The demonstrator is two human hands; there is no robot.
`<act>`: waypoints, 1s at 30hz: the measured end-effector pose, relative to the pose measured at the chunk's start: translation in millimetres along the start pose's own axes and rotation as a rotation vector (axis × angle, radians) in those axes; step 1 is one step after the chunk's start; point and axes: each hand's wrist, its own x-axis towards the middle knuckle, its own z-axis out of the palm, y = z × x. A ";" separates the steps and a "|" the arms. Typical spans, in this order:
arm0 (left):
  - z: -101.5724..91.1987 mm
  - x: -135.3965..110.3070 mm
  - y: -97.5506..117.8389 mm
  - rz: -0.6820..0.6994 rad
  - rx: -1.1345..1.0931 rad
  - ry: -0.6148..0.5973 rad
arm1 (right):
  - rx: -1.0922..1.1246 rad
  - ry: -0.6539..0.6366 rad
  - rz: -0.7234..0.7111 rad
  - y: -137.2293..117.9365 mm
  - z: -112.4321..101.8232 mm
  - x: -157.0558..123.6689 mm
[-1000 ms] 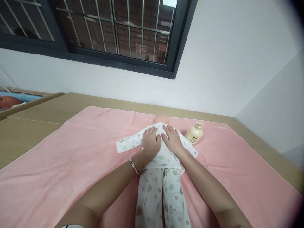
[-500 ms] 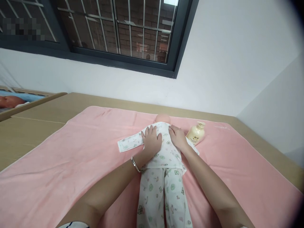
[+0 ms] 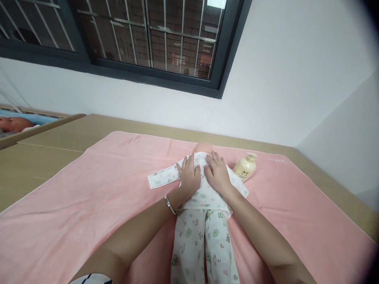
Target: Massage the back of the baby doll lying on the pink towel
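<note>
A baby doll lies stretched out in front of me, its bare head [image 3: 203, 147] at the far end. It wears a white printed top [image 3: 204, 201] and matching trousers [image 3: 189, 244]. My left hand [image 3: 190, 176] rests flat on the left side of the top's upper part, fingers spread. On the right side of the top lies my right hand [image 3: 218, 173], also open with its fingers stretched out. One sleeve [image 3: 162, 177] extends to the left; the other is partly hidden by my right arm. A cream pump bottle [image 3: 245, 167] lies tilted just right of the doll.
Beneath the doll is a pink blanket [image 3: 103, 189] over a wooden surface [image 3: 59, 138]. A barred window [image 3: 154, 39] is in the white wall behind. At far left, another doll [image 3: 14, 124] lies in a wood-edged compartment.
My right hand has shifted from the top's right edge inward, nearer the middle, and its fingers have straightened. My left hand stays in about the same place.
</note>
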 end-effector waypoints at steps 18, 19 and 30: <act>-101.5 -19.7 52.6 -0.025 -0.271 0.093 | 0.074 0.038 -0.047 14.3 31.6 -2.8; -119.5 -26.3 56.0 0.003 -0.333 0.127 | 0.076 0.043 -0.049 16.0 32.6 -3.3; -307.0 -147.5 -18.5 0.257 -0.309 1.192 | 0.063 0.017 -0.109 36.3 33.5 -3.0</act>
